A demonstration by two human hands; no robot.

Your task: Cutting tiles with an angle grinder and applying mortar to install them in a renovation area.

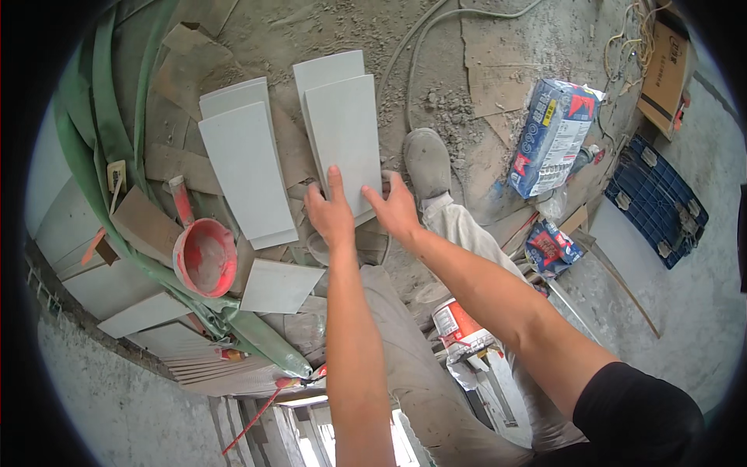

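Green hose [117, 132] curves along the left edge, beside a red bucket [205, 257] caked with mortar residue. Two grey tiles [247, 159] lie stacked on the dusty concrete floor [350, 31]. Left hand [331, 214] and right hand [395, 208] both press on the near edge of a second grey tile stack [342, 132], fingers spread apart and flat, clamped on nothing. Laying appears not yet begun; adhesive bag [554, 136] lies rightward.
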